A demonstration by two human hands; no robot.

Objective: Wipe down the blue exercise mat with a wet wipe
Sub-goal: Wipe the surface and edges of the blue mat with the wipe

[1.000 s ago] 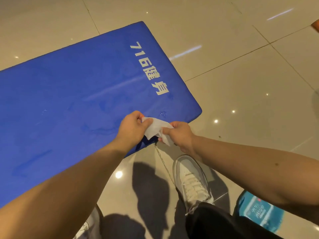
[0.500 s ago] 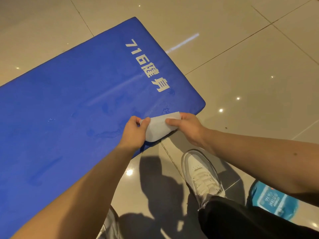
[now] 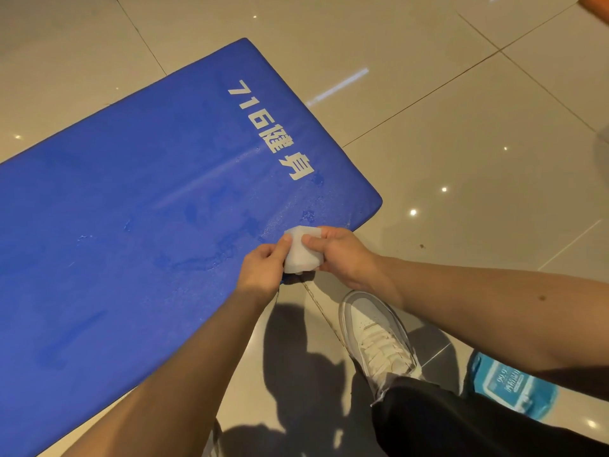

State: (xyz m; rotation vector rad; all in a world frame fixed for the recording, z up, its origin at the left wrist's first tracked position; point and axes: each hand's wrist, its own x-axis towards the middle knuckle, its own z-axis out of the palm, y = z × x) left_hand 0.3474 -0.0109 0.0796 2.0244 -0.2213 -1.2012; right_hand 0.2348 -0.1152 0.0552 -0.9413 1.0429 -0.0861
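While both hands, left hand point(image 3: 263, 268) and right hand point(image 3: 339, 255), are pinching the folded wet wipe point(image 3: 301, 250) over the blue exercise mat point(image 3: 131, 225)'s near edge, it's looking limp and slippery, so gripping its edges seems safest.

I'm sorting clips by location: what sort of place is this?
Probably a gym or fitness studio: a thick blue exercise mat with white lettering reading "716健身", meaning fitness, lies on a glossy tiled floor.

Both arms extended forward, hands close together; left hand point(image 3: 263, 268) pinches wipe point(image 3: 301, 250) with thumb, right hand point(image 3: 339, 255) grips opposite side.
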